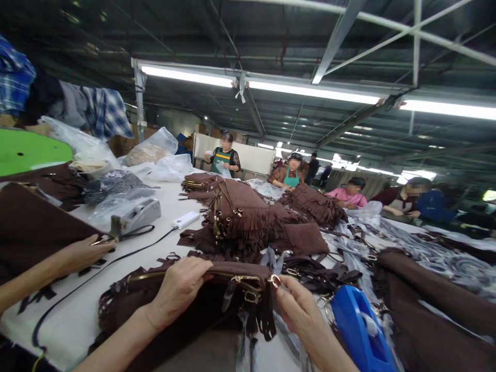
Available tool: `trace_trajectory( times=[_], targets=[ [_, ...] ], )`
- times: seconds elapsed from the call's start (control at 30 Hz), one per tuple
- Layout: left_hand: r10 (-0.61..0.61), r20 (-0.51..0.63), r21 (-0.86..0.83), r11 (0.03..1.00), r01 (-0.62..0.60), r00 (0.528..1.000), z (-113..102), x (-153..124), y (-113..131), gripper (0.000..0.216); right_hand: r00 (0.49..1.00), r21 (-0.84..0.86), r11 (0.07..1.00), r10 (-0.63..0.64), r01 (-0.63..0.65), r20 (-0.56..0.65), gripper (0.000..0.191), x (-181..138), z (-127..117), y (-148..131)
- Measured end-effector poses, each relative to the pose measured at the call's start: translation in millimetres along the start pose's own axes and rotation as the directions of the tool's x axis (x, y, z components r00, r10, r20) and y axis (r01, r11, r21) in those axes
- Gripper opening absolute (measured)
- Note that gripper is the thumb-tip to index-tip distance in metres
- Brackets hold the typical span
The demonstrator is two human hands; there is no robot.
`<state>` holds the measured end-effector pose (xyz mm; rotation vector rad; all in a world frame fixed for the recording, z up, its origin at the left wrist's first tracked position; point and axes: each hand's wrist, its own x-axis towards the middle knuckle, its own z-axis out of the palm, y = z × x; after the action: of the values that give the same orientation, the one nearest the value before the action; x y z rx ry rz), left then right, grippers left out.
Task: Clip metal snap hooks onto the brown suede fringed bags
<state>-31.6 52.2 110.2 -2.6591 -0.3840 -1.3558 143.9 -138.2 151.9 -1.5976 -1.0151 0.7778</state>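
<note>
The left hand (180, 289) clamps the top of a brown fringed bag (124, 305). The right hand (300, 310) pinches what looks like its zipper pull (275, 281), beside a blue tape dispenser (358, 325).

Blue tape dispenser (358, 325), grey tape dispenser (135, 217), fringed bag pile (240, 212)

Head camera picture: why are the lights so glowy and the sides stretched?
Head view: the long white ceiling tube lights glare; the wide lens stretches the edges, like the blue plastic tape dispenser; the left hand gripping the brown fringed suede bag looks sharp.
</note>
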Motion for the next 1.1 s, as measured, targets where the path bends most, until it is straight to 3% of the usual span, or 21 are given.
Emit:
trace_trajectory(
  times=[0.1,0.17,0.33,0.53,0.7,0.87,1.0,1.07,1.1],
  targets=[
    [-0.089,0.136,-0.015,0.996,0.091,0.987,-11.0,14.5,-3.9,0.018,0.994,-0.055,0.993,-0.108,0.106,-0.035,0.033,3.9,-3.0,-1.5],
    [-0.176,0.242,-0.046,0.98,0.192,0.954,-15.2,21.7,-5.4,0.016,0.981,-0.088,0.983,-0.171,0.163,-0.092,0.034,5.5,-2.7,-4.0],
    [-0.382,0.447,-0.087,0.882,0.464,0.809,-20.1,42.5,-5.6,0.016,0.932,-0.207,0.947,-0.288,0.244,-0.221,0.043,14.4,0.7,-7.3],
    [-0.472,0.574,-0.098,0.772,0.628,0.669,-37.8,70.4,-3.7,0.015,0.844,-0.311,0.861,-0.481,0.402,-0.239,0.04,39.1,1.1,-4.7],
    [-0.499,0.56,-0.186,0.702,0.687,0.661,-58.1,77.8,-10.4,0.021,0.793,-0.244,0.841,-0.538,0.483,-0.285,0.04,51.2,9.6,-17.3],
    [-0.482,0.575,-0.265,0.655,0.708,0.661,-67.5,71.0,-23.1,0.025,0.748,-0.3,0.81,-0.583,0.503,-0.319,0.037,53.5,18.9,-28.9],
    [-0.5,0.567,-0.242,0.658,0.713,0.654,-69.2,65.3,-29.4,0.027,0.772,-0.361,0.794,-0.587,0.489,-0.245,0.033,58.1,18.0,-27.9],
    [-0.516,0.555,-0.208,0.674,0.709,0.653,-72.2,65.0,-28.4,0.026,0.747,-0.503,0.72,-0.635,0.478,-0.198,0.032,58.3,15.7,-28.7],
    [-0.524,0.55,-0.188,0.681,0.708,0.65,-74.3,65.6,-26.7,0.025,0.7,-0.602,0.641,-0.691,0.476,-0.182,0.032,57.0,15.3,-30.4]
  ],
)
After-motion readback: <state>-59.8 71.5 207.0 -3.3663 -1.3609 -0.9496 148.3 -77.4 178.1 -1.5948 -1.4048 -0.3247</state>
